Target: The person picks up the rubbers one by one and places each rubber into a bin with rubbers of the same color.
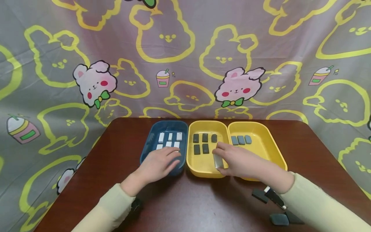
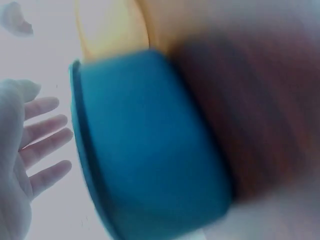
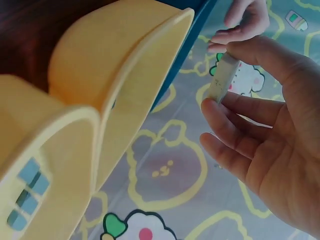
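Note:
My right hand (image 1: pixel 242 159) is above the front of the middle yellow tray (image 1: pixel 203 167). Its thumb and fingers pinch a whitish eraser (image 3: pixel 223 77) with dark specks, by its ends. Over the blue tray (image 1: pixel 145 141) hovers my left hand (image 1: pixel 157 164), fingers extended and nothing held; in the left wrist view its fingers are spread. White erasers (image 1: pixel 161 137) stand in rows in the blue tray, partly behind that hand. Several black erasers (image 1: pixel 204 138) lie in two rows in the middle tray. Three blue-grey erasers (image 1: pixel 241 140) line the back of the right yellow tray (image 1: pixel 273 145).
On the brown table (image 1: pixel 185 206), by my right sleeve, lie a black block (image 1: pixel 260 195), a black-and-white piece (image 1: pixel 275 198), a blue-grey eraser (image 1: pixel 279 219) and a dark flat piece (image 1: pixel 294 217). A dark object (image 1: pixel 135 204) is half hidden by my left sleeve. A patterned curtain (image 1: pixel 185 64) hangs behind.

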A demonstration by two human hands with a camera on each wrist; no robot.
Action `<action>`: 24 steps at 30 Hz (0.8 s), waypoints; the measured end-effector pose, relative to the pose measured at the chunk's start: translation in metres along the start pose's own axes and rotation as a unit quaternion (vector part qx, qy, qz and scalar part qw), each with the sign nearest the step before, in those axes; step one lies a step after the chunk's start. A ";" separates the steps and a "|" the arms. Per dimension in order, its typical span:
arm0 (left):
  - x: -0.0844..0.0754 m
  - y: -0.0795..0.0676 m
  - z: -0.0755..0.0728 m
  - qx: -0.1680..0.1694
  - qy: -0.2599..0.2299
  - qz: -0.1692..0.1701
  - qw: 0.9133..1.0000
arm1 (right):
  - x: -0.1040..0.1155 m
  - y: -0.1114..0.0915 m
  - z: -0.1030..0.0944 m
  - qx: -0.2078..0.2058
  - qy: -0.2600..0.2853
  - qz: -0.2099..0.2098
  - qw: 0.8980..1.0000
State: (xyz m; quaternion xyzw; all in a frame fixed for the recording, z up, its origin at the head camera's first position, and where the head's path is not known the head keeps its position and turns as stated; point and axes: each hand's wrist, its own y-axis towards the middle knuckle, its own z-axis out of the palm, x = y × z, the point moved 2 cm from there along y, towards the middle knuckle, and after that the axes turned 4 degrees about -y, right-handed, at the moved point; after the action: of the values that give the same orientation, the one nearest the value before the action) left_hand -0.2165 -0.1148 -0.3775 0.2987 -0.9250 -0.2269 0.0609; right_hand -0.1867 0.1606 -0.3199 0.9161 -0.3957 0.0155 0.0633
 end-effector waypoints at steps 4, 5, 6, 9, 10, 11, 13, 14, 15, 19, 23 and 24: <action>0.023 -0.011 -0.017 -0.005 0.032 -0.064 0.997 | 0.005 0.018 0.001 0.008 0.000 0.003 1.000; 0.029 -0.013 -0.021 -0.003 0.040 -0.087 0.995 | 0.007 0.022 0.002 0.008 0.000 0.001 1.000; 0.036 -0.016 -0.024 0.001 0.048 -0.113 0.992 | 0.010 0.026 0.002 0.008 0.001 -0.002 1.000; 0.056 -0.025 -0.030 0.010 0.057 -0.200 0.978 | 0.018 0.041 0.006 0.015 0.002 -0.006 1.000; 0.062 -0.028 -0.030 0.013 0.057 -0.230 0.971 | 0.021 0.046 0.007 0.019 0.003 -0.005 1.000; 0.067 -0.030 -0.029 0.018 0.052 -0.258 0.965 | 0.025 0.051 0.009 0.023 0.010 -0.003 1.000; 0.076 -0.035 -0.026 0.034 0.035 -0.312 0.949 | 0.033 0.061 0.013 0.028 0.021 0.002 0.999; 0.080 -0.037 -0.024 0.045 0.026 -0.337 0.940 | 0.037 0.066 0.015 0.028 0.026 0.002 0.999; 0.083 -0.039 -0.022 0.055 0.015 -0.358 0.932 | 0.041 0.070 0.018 0.027 0.033 0.002 0.999; 0.090 -0.042 -0.012 0.092 -0.012 -0.418 0.904 | 0.058 0.090 0.029 0.009 0.044 -0.007 0.999; 0.094 -0.041 -0.004 0.117 -0.022 -0.440 0.890 | 0.074 0.110 0.040 -0.010 0.035 -0.003 0.999; 0.094 -0.041 -0.003 0.123 -0.025 -0.442 0.888 | 0.078 0.115 0.042 -0.017 0.030 -0.001 0.999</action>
State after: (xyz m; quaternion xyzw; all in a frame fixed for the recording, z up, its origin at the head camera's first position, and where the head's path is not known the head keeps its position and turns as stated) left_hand -0.2710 -0.2000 -0.3961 0.6762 -0.7187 -0.1221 -0.1060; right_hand -0.2178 0.0210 -0.3439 0.9143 -0.3932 0.0364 0.0904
